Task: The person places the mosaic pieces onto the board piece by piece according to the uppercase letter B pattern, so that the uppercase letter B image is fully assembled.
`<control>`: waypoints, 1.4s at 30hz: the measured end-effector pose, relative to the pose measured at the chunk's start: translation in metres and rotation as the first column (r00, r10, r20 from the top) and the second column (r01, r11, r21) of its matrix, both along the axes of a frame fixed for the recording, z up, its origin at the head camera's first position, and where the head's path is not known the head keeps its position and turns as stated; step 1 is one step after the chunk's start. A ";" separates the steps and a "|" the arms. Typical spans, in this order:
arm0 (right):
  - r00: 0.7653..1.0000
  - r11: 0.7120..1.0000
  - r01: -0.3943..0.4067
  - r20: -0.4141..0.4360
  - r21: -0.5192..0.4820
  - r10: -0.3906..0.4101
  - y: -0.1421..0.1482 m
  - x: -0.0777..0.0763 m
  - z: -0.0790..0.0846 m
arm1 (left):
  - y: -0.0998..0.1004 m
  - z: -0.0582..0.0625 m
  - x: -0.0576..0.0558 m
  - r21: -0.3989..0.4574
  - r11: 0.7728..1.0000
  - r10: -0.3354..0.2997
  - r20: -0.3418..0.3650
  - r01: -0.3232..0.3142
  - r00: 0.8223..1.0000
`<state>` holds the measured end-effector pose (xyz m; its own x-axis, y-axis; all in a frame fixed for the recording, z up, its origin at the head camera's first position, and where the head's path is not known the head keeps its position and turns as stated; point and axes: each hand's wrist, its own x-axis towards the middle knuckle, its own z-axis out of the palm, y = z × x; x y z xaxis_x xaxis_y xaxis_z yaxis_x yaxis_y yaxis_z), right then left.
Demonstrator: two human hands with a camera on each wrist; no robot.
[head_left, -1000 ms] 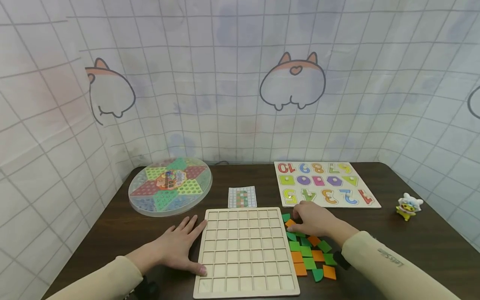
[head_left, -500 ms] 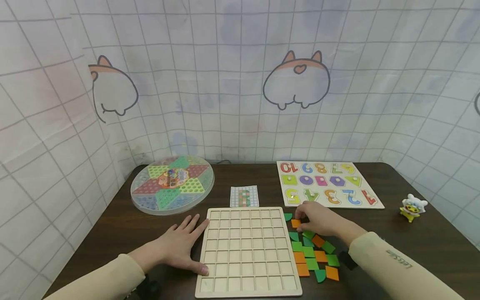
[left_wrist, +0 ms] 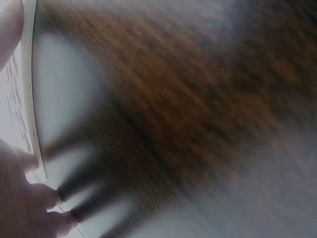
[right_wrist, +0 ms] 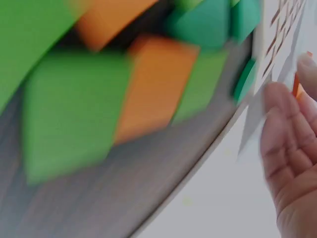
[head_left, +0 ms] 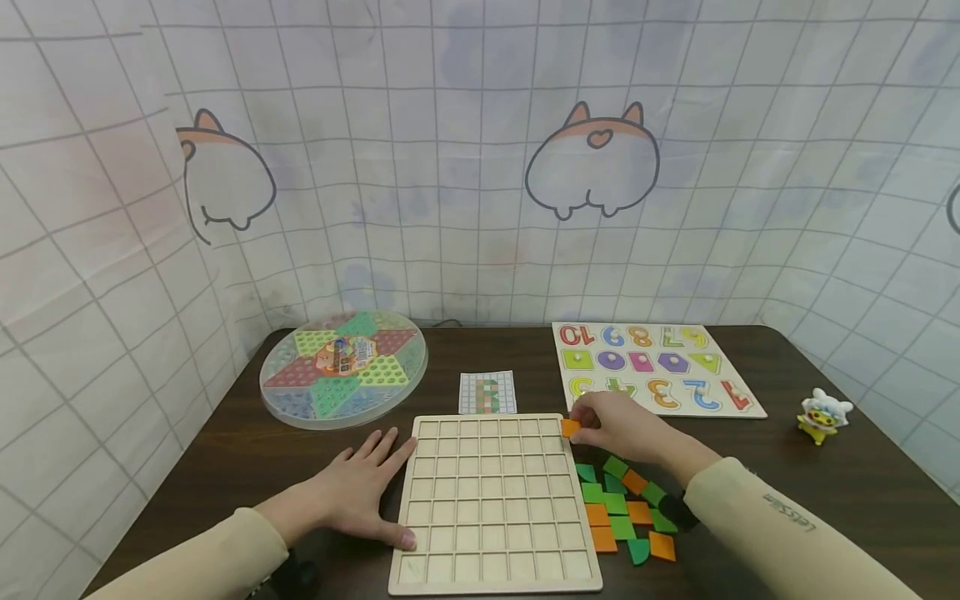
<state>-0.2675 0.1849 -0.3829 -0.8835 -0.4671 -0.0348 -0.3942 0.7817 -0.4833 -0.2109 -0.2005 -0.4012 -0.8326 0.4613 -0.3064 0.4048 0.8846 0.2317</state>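
Observation:
In the head view a pale wooden grid board (head_left: pixel 495 492) lies in the middle of the dark table, its squares bare. My right hand (head_left: pixel 626 427) pinches an orange square tile (head_left: pixel 571 427) between thumb and fingers at the board's far right corner. The right wrist view shows that tile's edge between the fingers too. My left hand (head_left: pixel 356 493) lies spread with straight fingers, thumb and fingertips touching the board's left edge. Right of the board several green tiles (head_left: pixel 622 527) and orange tiles (head_left: pixel 597 515) lie loose, some with a rounded side.
Behind the board lies a small pattern card (head_left: pixel 487 393). A round star-patterned game board (head_left: pixel 345 369) is at the back left. The number puzzle board (head_left: pixel 660 367) sits at the back right, partly behind my right hand. A small toy figure (head_left: pixel 822 415) stands at far right.
My right hand has picked the orange tile out of the loose pieces and carried it up and left to the board's far right corner. The left hand stays in place.

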 end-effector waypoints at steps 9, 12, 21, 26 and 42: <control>0.990 0.981 0.013 0.137 -0.194 0.014 -0.058 -0.005 0.000 | -0.002 0.000 0.000 0.007 1.000 0.003 0.001 -0.003 1.000; 0.986 0.981 0.018 0.166 -0.195 0.015 -0.077 -0.006 0.002 | -0.002 0.000 0.000 0.009 1.000 0.004 0.003 -0.004 1.000; 0.988 0.996 -0.062 0.134 -0.072 0.071 -0.118 -0.012 -0.003 | 0.000 0.000 0.001 0.004 1.000 0.009 0.002 -0.009 1.000; 0.991 0.995 -0.089 0.098 -0.050 0.093 -0.128 -0.014 -0.008 | 0.000 0.000 0.001 0.005 1.000 0.009 0.010 -0.009 1.000; 0.993 0.996 -0.087 0.079 -0.014 0.087 -0.136 -0.015 -0.010 | -0.001 0.001 0.001 0.003 1.000 0.009 0.008 -0.009 1.000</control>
<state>-0.2828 0.0486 -0.3929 -0.8341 -0.5428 -0.0981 -0.4204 0.7407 -0.5241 -0.2101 -0.2014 -0.4003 -0.8341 0.4549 -0.3119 0.3950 0.8873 0.2378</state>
